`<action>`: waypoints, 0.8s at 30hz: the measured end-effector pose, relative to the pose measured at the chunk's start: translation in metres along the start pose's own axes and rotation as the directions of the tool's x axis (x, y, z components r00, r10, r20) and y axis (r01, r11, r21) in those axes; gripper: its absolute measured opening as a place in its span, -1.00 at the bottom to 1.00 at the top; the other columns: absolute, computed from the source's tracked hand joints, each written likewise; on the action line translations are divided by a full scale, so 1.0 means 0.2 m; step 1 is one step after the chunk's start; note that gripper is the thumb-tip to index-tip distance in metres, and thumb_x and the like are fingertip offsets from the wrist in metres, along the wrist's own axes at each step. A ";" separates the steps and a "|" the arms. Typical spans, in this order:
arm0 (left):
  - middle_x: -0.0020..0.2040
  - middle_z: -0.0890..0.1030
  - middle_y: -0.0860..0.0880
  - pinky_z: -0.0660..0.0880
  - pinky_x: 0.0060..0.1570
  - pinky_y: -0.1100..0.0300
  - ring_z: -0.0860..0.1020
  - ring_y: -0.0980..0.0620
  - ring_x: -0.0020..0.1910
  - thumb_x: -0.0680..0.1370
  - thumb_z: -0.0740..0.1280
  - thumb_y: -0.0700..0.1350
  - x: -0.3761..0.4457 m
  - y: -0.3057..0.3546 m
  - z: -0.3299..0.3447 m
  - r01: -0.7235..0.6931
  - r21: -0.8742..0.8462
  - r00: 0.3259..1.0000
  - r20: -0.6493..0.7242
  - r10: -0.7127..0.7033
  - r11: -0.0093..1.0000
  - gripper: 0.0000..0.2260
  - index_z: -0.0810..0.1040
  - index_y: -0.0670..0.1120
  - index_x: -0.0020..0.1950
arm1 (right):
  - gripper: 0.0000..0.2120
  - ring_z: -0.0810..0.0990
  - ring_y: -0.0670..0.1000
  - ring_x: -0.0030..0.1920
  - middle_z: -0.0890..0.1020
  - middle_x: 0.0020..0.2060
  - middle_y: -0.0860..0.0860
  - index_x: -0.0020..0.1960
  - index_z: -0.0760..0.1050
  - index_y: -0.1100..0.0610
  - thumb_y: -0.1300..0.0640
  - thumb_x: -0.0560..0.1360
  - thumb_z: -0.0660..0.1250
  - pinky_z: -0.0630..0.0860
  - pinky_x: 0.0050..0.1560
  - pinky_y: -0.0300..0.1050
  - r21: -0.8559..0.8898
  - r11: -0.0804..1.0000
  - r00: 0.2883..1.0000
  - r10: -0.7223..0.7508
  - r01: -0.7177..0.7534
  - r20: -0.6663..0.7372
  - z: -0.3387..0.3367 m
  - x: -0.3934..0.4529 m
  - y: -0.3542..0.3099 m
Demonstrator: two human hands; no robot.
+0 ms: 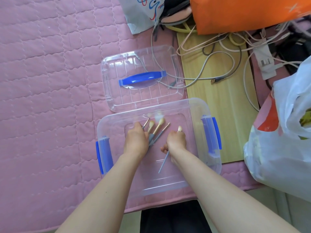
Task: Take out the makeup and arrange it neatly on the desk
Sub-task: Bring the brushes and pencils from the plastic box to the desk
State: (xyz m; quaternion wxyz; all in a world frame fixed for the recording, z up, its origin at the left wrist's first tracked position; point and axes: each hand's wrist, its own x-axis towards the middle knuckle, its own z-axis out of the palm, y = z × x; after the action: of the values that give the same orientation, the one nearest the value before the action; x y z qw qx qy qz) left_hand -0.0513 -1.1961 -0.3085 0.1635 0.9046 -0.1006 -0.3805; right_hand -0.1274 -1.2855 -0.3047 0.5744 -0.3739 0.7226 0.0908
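Both hands are seen reaching down into a clear plastic box (198, 115) with blue side latches, which is set on a pink quilted cover (50, 81). A fan of makeup brushes (155, 130) is gathered in the left hand (135, 140), its fingers curled round the grey handles so that the bristle ends point away from the person; they seem to be bunched this way so that several can be lifted out together. A single brush (164, 161) is pinched in the right hand (175, 140), with its pale tip showing above the knuckles and its grey handle trailing back beneath the wrist (the fingertips themselves are hidden, so how tightly it is held cannot be told). The box's lid (143, 78) has been laid flat just beyond the box, blue handle upward, presumably to keep the opening free. Nothing has yet been arranged outside the box, so the task is judged to be at its start.
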 end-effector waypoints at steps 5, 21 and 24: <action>-0.24 0.49 -0.08 0.32 -0.25 0.11 0.42 -0.13 -0.21 0.51 0.28 -0.07 0.03 -0.02 0.02 0.023 -0.079 1.000 -0.007 -0.023 0.997 -0.84 0.40 -0.16 -0.09 | -0.59 0.56 0.17 -0.09 0.51 0.19 0.27 0.30 0.25 0.28 0.15 0.51 0.21 0.60 -0.18 0.11 -0.088 0.996 0.994 -0.042 0.033 -0.097 0.10 0.00 -0.03; -0.21 0.46 -0.13 0.29 -0.26 0.10 0.38 -0.13 -0.24 0.55 0.26 -0.04 0.02 -0.03 0.02 -0.001 0.023 0.999 -0.036 0.001 1.000 -0.77 0.34 -0.13 -0.22 | -0.72 0.53 0.23 0.18 0.55 0.17 0.27 0.19 0.36 0.35 0.19 0.57 0.18 0.43 0.02 -0.04 -0.474 0.875 0.952 -0.223 0.099 -0.212 0.09 0.00 -0.03; -0.26 0.44 -0.08 0.28 -0.32 0.09 0.36 -0.11 -0.30 0.50 0.24 -0.13 0.01 -0.03 0.01 0.036 -0.033 0.999 0.017 -0.035 0.999 -0.86 0.30 -0.13 -0.18 | -0.80 0.54 0.27 0.13 0.54 0.13 0.31 0.13 0.30 0.32 0.22 0.56 0.12 0.37 -0.10 -0.05 -0.368 0.918 0.951 -0.236 0.151 -0.198 0.10 -0.02 -0.02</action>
State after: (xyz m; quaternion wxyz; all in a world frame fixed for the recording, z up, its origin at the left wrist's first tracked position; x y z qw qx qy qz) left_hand -0.0513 -1.1916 -0.3134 0.1710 0.9003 -0.0794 -0.3923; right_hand -0.1093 -1.2753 -0.3065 0.4142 -0.5477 0.7179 0.1141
